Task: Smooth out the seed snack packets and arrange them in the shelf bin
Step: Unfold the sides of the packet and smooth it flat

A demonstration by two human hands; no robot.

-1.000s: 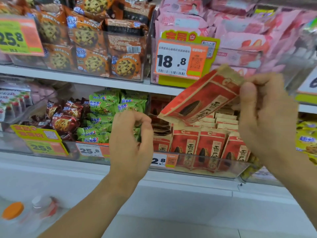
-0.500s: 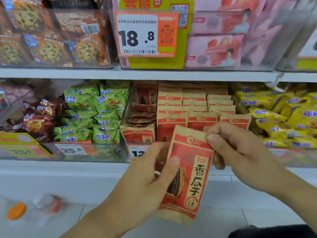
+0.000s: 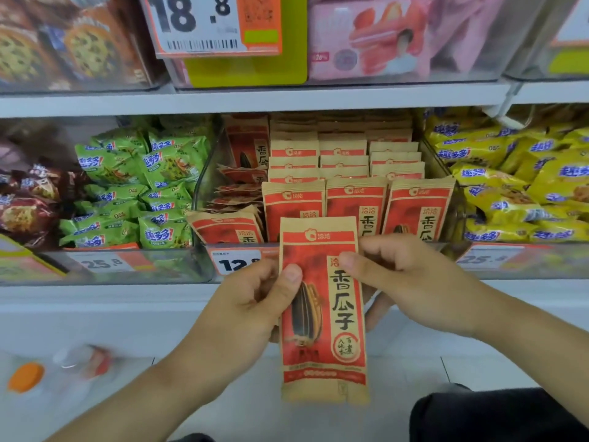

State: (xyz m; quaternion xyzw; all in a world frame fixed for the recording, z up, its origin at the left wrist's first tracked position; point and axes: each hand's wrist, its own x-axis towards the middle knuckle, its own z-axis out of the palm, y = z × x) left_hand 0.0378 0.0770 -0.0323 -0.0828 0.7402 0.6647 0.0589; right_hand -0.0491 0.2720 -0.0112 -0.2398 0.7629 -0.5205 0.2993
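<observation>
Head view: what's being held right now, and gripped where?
One red seed packet, upright in front of the shelf bin. The left hand pinches its left edge, thumb on the front; the right hand pinches the right edge slightly higher up.

blurred bottles (image 3: 57,371), price tag (image 3: 237,262) partly hidden

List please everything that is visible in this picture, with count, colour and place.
held seed packet: one, red and tan, upright before the bin
seed packets in bin: many, red and tan, middle bin
green snack bags: many, left bin
yellow snack bags: many, right bin
pink boxes: several, upper shelf
price tag: one, white and orange, upper shelf
left hand: grips the packet's left edge
right hand: grips its right edge
</observation>
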